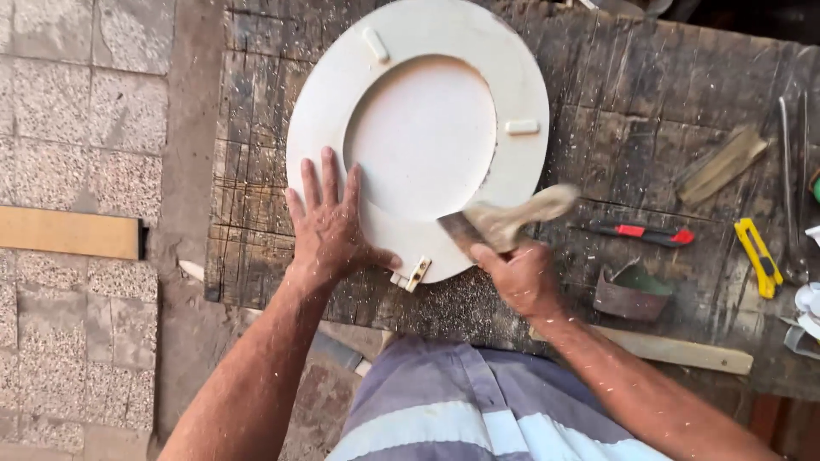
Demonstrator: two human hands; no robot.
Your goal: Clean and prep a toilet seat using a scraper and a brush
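1. While your left hand [329,226] lies flat with its fingers spread apart, it presses on the near-left rim of the pale toilet seat [325,111], which rests upside down on the worn wooden bench [649,94].
2. Your right hand [523,277] has its fingers clamped round the handle of a paintbrush [504,220]; the blurred bristles sit just beyond your fingertips, over the seat's near-right rim.
3. Between your two thumbs, a small metal hinge [416,273] juts from the seat's near edge.
4. To the right of your right fingers lie a red-and-black pen-like tool [645,232], a yellow utility knife [758,256] and a wooden strip [675,348].
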